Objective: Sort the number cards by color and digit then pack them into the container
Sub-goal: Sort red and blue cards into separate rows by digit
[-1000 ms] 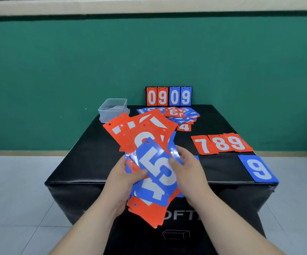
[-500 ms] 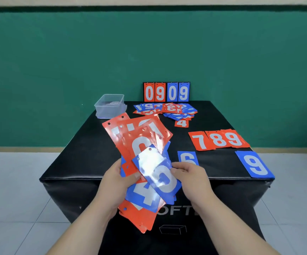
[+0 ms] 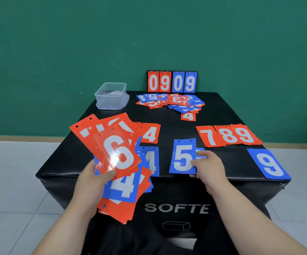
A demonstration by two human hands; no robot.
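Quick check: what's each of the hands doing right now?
Left hand: grips a fanned stack of cards, red 6 on top.
Right hand: pinches the right edge of the blue 5 card lying on the table.

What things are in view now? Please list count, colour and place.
Table: one, black, centre.
Container: one, clear, back left.
Scoreboard: one, red and blue, back edge.
Card heap: one, red and blue, before the scoreboard.
Red cards: four digits, 4 at middle, 7, 8, 9 at right.
Blue cards: three digits, 4, 5, 9, front edge.
Card fan: one, red and blue, red 6 on top.
Left grip: one hand, holds the card fan.
Right grip: one hand, pinches the blue 5.
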